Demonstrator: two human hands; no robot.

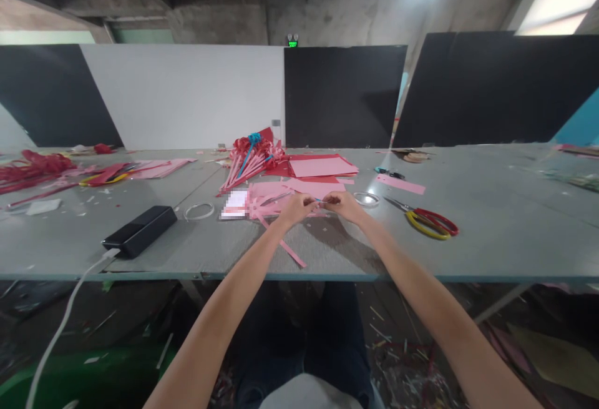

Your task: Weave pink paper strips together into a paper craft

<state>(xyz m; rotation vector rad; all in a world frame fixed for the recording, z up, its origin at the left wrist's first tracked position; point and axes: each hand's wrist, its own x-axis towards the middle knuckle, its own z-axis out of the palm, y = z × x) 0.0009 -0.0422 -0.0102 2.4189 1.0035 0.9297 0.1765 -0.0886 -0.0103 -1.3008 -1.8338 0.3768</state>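
My left hand [299, 208] and my right hand [343, 204] meet over the table, fingertips pinched close together. Between them shows a small thin thing with a bit of blue; its kind is too small to tell. Pink paper strips [262, 206], some crossing at a cut-out piece, lie beside and under my left hand, and one loose pink strip [294, 254] points toward the table's front edge. Right by my right hand rests a coil of white wire [367, 199]. Scissors with red and yellow handles [433, 222] lie farther right, their blades toward my hands.
A black power bank [140, 231] with a white cable and another wire ring [199, 211] are at left. Behind my hands lie pink paper sheets [322, 165] and a bundle of rolled pink paper sticks [248, 162]. Black cutters [390, 173] sit at back right. The grey table [224, 259] ends before my lap.
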